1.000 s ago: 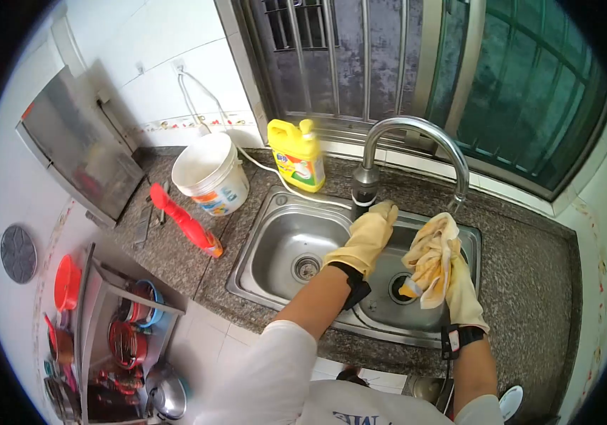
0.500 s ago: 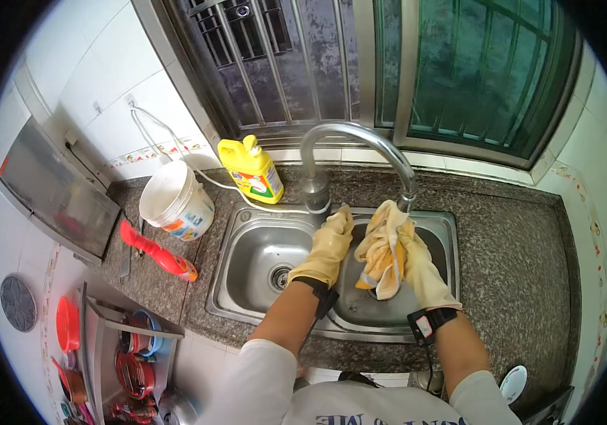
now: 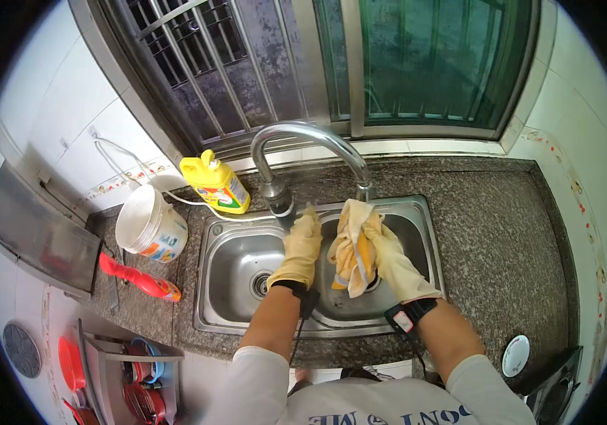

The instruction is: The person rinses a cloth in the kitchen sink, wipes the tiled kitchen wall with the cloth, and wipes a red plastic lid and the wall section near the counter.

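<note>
My left hand (image 3: 301, 244), in a pale yellow rubber glove, is raised over the divider of the steel double sink (image 3: 208, 312). Its fingertips are beside the base of the chrome faucet (image 3: 318, 134); their grip is unclear, and whether they touch the faucet I cannot tell. A yellow and white cloth (image 3: 352, 258) hangs bunched from my right hand (image 3: 393, 265), which wears a matching glove and is closed on it. The cloth is just under the spout, over the right basin, and partly covers the drain there. Whether water runs is not clear.
Left of the sink are a yellow jug (image 3: 215, 184), a white bucket (image 3: 151, 225) and a red spray bottle (image 3: 139, 278). A white hose (image 3: 190, 202) runs behind the bucket. A barred window (image 3: 332, 71) stands behind the faucet. A rack (image 3: 130, 358) with red basins is at lower left.
The camera view has shifted, so the sink and counter items appear further left. My right hand still holds the cloth under the spout, and my left hand stays beside the faucet base.
</note>
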`<state>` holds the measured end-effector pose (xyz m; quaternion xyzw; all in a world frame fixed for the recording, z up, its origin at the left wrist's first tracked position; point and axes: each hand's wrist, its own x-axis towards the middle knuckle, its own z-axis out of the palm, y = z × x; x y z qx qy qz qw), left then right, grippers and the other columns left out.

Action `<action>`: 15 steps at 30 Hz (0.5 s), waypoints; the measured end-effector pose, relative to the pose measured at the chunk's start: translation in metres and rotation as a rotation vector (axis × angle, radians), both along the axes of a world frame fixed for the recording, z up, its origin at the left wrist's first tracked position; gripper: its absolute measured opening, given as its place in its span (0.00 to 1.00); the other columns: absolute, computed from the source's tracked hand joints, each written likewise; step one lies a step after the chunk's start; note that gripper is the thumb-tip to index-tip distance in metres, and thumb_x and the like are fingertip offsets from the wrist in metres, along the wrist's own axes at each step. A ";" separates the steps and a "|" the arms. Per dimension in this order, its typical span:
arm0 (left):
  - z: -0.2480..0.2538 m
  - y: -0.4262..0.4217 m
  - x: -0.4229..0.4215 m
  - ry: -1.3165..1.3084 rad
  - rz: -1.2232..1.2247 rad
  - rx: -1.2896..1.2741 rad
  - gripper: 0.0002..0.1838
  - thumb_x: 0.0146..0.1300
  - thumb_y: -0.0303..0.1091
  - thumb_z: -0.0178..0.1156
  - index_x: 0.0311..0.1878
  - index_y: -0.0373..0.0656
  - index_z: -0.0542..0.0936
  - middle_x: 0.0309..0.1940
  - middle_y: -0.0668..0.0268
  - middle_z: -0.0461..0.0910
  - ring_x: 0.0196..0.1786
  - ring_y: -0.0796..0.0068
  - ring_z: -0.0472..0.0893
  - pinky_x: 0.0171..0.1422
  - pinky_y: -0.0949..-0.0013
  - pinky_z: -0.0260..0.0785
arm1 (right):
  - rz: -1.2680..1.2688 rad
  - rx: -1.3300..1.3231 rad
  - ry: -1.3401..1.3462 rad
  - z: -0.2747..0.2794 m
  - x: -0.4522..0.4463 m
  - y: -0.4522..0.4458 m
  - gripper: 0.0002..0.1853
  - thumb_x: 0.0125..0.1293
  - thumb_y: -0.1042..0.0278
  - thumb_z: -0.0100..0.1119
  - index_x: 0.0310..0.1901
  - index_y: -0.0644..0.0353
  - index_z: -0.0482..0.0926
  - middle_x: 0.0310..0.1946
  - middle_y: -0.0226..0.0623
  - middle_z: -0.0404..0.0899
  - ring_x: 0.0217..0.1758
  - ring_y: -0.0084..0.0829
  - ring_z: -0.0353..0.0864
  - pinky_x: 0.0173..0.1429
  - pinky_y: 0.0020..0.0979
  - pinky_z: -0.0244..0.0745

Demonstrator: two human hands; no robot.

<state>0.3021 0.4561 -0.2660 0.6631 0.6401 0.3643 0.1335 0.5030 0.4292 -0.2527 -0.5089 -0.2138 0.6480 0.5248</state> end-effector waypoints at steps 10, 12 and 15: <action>-0.006 0.000 0.003 0.086 0.060 -0.114 0.21 0.70 0.29 0.57 0.66 0.45 0.74 0.44 0.55 0.83 0.45 0.57 0.84 0.50 0.61 0.75 | 0.067 0.036 -0.002 0.010 -0.004 -0.005 0.22 0.74 0.68 0.58 0.67 0.61 0.71 0.55 0.40 0.81 0.54 0.35 0.83 0.57 0.36 0.80; 0.000 -0.005 0.006 0.120 0.063 -0.113 0.21 0.70 0.30 0.57 0.66 0.45 0.74 0.44 0.54 0.83 0.44 0.56 0.83 0.50 0.60 0.75 | 0.047 0.057 0.019 0.011 -0.005 -0.007 0.22 0.74 0.69 0.57 0.67 0.62 0.71 0.55 0.41 0.81 0.54 0.35 0.84 0.58 0.36 0.80; -0.002 -0.003 0.005 0.121 0.049 -0.089 0.21 0.70 0.31 0.58 0.65 0.46 0.75 0.43 0.53 0.83 0.46 0.52 0.83 0.49 0.58 0.74 | 0.016 0.029 0.020 0.013 -0.007 -0.005 0.22 0.74 0.69 0.57 0.67 0.63 0.71 0.55 0.41 0.81 0.54 0.36 0.83 0.59 0.36 0.79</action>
